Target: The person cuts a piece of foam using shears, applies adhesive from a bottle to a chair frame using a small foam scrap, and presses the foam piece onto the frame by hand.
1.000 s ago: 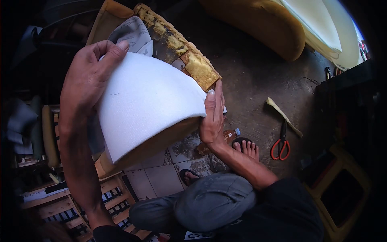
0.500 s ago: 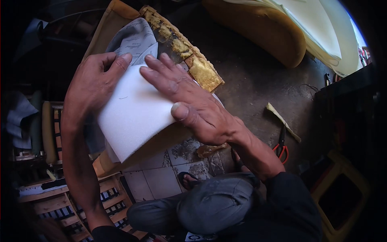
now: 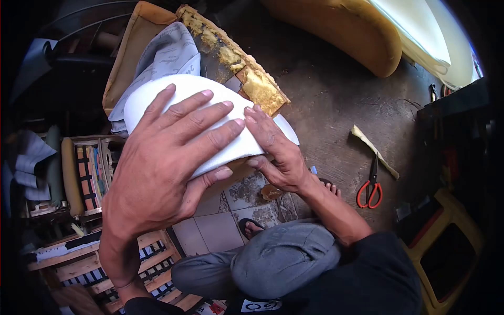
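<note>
Head view: white foam sheet (image 3: 152,97) lies bowed over the old seat cushion (image 3: 252,79), near frame centre. Long axis runs left to right, dipping slightly toward the right; its free right corner points at the bare concrete floor (image 3: 325,105), and the convex face is turned up toward the camera.

Left hand (image 3: 168,157): palm down on the sheet, fingers spread and straight, grasping nothing. Right hand (image 3: 278,155): fingers extended flat on the sheet's right end, fingertips meeting those of the left; thumb sits at the lower edge, and I cannot tell whether it goes under the sheet.

Both hands cover most of the sheet's lower half. Grey fabric (image 3: 168,52) shows above the sheet. Red-handled scissors (image 3: 370,186) and a pale foam strip (image 3: 375,149) lie on the floor, well apart to the right. Wooden slatted frame (image 3: 79,262) at lower left; the person's bent knee (image 3: 278,262) below the hands
</note>
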Demonstrator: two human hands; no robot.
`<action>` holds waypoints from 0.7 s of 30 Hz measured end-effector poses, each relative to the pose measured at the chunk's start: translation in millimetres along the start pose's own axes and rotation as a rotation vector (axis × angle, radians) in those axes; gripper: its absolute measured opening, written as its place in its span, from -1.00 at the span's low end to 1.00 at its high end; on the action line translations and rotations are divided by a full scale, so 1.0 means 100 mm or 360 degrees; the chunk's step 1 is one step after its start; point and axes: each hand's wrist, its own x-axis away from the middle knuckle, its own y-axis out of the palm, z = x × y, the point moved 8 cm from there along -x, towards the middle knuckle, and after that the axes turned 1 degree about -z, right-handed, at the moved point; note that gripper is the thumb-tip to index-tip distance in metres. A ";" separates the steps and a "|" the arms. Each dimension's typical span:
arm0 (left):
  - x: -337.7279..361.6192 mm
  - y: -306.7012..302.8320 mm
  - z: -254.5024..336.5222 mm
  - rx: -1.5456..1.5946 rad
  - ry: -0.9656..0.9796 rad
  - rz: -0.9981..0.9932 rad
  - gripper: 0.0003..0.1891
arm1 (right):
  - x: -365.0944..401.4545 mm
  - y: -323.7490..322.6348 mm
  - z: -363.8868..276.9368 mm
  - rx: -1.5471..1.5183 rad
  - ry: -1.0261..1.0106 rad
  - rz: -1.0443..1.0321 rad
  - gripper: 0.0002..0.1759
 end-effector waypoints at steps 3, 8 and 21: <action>0.02 -0.02 0.00 0.0073 0.0048 0.0054 -0.54 | 0.02 0.00 0.07 -0.0046 -0.0043 0.0024 -0.24; 0.08 0.01 0.02 0.0144 0.0085 0.0074 -0.57 | 0.07 0.01 -0.03 0.0111 -0.0121 0.0048 -0.31; 0.62 0.40 -0.20 0.0640 -0.0108 0.0908 -0.44 | -0.96 0.09 -0.41 -0.0129 -0.0124 -0.0063 -0.10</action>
